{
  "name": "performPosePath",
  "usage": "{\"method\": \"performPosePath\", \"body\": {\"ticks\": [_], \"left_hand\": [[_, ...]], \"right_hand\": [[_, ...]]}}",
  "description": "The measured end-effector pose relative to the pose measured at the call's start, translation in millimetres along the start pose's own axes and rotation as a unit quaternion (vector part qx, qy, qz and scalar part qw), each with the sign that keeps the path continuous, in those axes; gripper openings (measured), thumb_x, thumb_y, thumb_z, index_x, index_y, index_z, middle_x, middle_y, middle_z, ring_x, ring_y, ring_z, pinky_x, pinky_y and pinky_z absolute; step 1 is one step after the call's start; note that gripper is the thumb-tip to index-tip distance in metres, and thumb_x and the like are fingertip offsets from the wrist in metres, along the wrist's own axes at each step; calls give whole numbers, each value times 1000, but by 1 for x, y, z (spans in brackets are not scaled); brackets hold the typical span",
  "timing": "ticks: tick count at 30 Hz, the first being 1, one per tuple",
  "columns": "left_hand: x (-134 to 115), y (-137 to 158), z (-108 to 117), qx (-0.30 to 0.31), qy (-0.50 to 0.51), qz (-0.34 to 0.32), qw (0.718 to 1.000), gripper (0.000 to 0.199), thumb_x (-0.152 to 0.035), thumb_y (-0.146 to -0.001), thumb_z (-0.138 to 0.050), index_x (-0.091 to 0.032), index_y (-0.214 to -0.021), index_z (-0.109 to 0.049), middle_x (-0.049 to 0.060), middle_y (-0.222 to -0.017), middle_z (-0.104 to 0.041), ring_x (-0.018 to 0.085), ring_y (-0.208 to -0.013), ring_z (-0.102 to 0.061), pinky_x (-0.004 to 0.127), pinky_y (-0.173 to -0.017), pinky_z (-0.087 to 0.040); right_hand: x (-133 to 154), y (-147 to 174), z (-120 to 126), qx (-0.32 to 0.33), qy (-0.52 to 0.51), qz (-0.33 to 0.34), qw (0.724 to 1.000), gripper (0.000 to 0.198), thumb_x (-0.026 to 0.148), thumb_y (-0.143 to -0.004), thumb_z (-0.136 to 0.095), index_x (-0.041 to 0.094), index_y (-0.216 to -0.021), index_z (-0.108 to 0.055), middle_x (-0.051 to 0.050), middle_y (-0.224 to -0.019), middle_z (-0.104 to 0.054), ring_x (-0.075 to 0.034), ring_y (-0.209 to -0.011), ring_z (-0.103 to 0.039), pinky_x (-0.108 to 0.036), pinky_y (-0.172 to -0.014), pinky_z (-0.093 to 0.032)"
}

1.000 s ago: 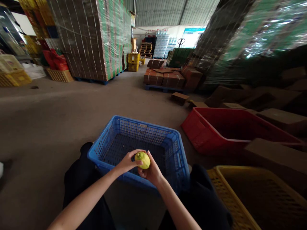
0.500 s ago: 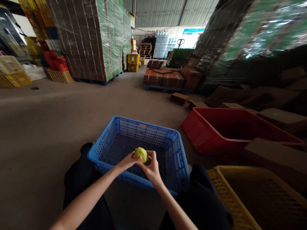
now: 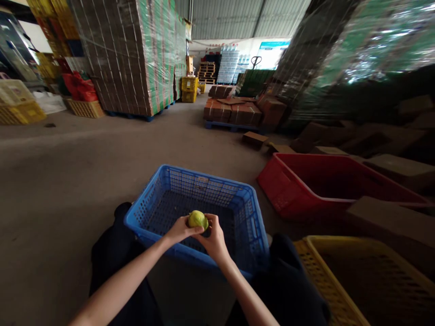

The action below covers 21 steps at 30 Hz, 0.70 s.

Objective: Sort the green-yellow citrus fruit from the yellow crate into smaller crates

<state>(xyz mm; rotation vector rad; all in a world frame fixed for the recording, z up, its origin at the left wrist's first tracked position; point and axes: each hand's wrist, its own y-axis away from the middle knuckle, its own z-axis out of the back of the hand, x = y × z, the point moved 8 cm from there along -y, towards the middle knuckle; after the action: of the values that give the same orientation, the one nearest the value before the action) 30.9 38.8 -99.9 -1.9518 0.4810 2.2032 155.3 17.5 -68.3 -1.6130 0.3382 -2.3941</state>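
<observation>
A round yellow-green fruit (image 3: 197,219), perhaps a lemon, is held over the blue plastic crate (image 3: 207,179). My left hand (image 3: 181,230) grips it from the left, thumb along its near side. On the right, my right hand (image 3: 214,235) closes its fingertips on the fruit's edge, where a greener part shows; I cannot tell whether that is peel or a leaf. The fruit's underside is hidden by my fingers. The blue crate has perforated walls and stands between my knees, with a few small specks on its dark floor.
A red tub (image 3: 292,185) stands right of the blue crate, with a yellow crate (image 3: 326,271) nearer me. Flattened cardboard (image 3: 390,217) lies along the right. Ahead are a low pallet of bundled cardboard (image 3: 234,111) and a tall wrapped stack (image 3: 142,59).
The fruit has turned between my hands and shifted slightly left, showing more of its greener part on the right. Both hands still hold it over the crate.
</observation>
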Motion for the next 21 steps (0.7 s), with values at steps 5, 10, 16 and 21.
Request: {"method": "performPosePath", "body": {"ticks": [5,10,16,21], "left_hand": [[-3,1,1,-3,-1,-6,1000,67,-58,-59,-77,-5,-100,-69,15,-95,-73,28,-90,-67,31,-78,-49],[-1,1,1,-6,-10,-2,1000,64,-57,-59,-77,-8,-99,-70,12,-94,-73,27,-91,-66,30,-79,-48],[2,1,2,-17,-50,5,999,62,-59,-59,-76,-8,-95,-70,10,-88,-73,24,-85,-65,29,-74,-47],[0,3,0,-10,-56,10,998,66,-61,-58,-76,-9,-97,-69,9,-86,-70,22,-81,-62,27,-69,-45]], "right_hand": [[2,0,0,16,12,8,1000,51,35,-67,-76,21,-106,-46,-6,-91,-65,-20,-79,-64,-33,-70,-54],[4,0,-1,25,12,12,1000,49,33,-69,-74,21,-107,-45,-6,-90,-65,-19,-77,-64,-32,-68,-54],[0,4,-3,24,47,12,999,52,28,-71,-72,21,-114,-42,-10,-102,-64,-22,-86,-65,-36,-76,-54],[1,6,-5,19,78,35,996,54,21,-72,-68,19,-119,-43,-13,-112,-61,-26,-97,-65,-40,-83,-54]]}}
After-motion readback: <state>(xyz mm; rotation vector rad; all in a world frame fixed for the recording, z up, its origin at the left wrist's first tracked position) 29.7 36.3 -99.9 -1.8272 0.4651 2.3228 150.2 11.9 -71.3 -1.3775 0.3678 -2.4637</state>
